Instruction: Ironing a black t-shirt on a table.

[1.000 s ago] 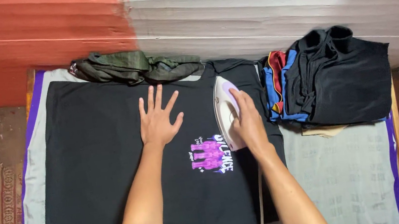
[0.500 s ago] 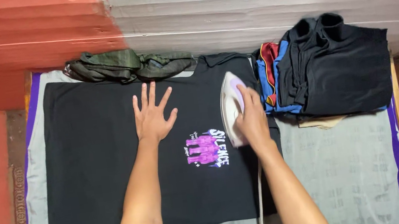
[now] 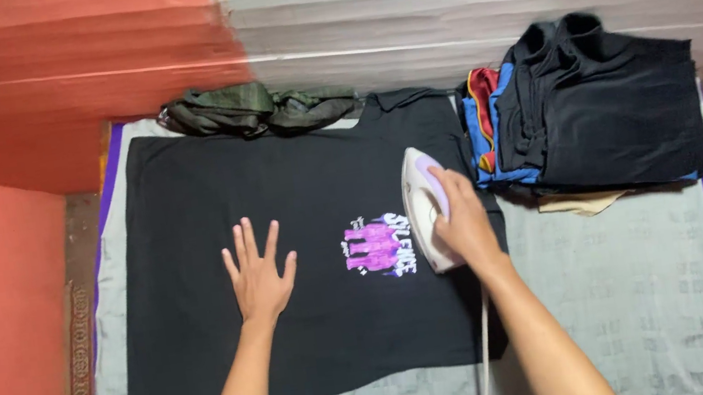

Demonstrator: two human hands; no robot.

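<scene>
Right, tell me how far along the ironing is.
Done, by the look of it: a folded stack sits at the far right of the grey cover. In hand: the black shirt lies spread flat, the left hand pressed open on it, the right hand gripping the iron beside the purple print. Left, probably: the crumpled green clothes at the far edge.

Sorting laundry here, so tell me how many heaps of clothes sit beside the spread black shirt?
2: a crumpled dark green heap at the shirt's far edge, and a folded stack to its right. Garments inside each may be hidden.
</scene>
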